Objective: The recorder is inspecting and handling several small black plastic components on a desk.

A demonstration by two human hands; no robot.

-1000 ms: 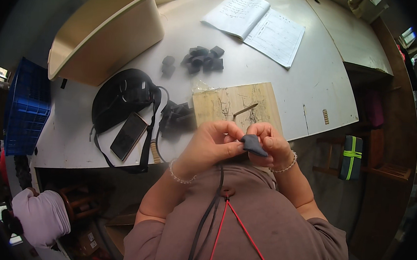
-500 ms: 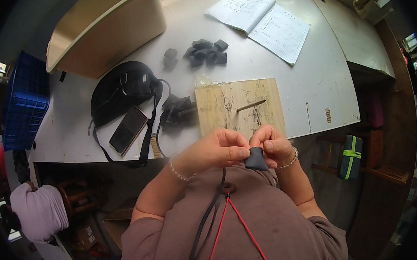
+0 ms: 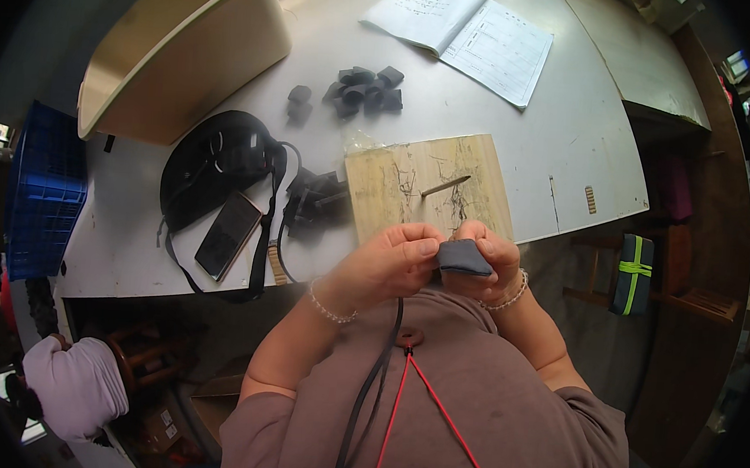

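A small dark grey fabric piece (image 3: 465,259), shaped like a little pouch, is held between my two hands just in front of my chest. My left hand (image 3: 399,257) pinches its left edge between thumb and fingers. Around its right side, the fingers of my right hand (image 3: 496,264) are closed, partly behind it. Beyond my hands lies a wooden board (image 3: 385,182) with dark marks, and a metal spike (image 3: 446,185) stands out from it. Similar dark pieces (image 3: 367,92) are heaped past the board, and another dark pile (image 3: 315,202) sits left of it.
The white table (image 3: 563,151) carries an open notebook (image 3: 472,34) at the far side. At left are a beige bin (image 3: 187,60), a black bag (image 3: 214,171) and a phone (image 3: 229,237). A blue crate (image 3: 47,194) stands beyond the left edge. Another person (image 3: 77,387) is at lower left.
Both hands have risen slightly. The grey fabric piece has turned from hanging downward to lying more sideways, and my right hand now wraps further around it.
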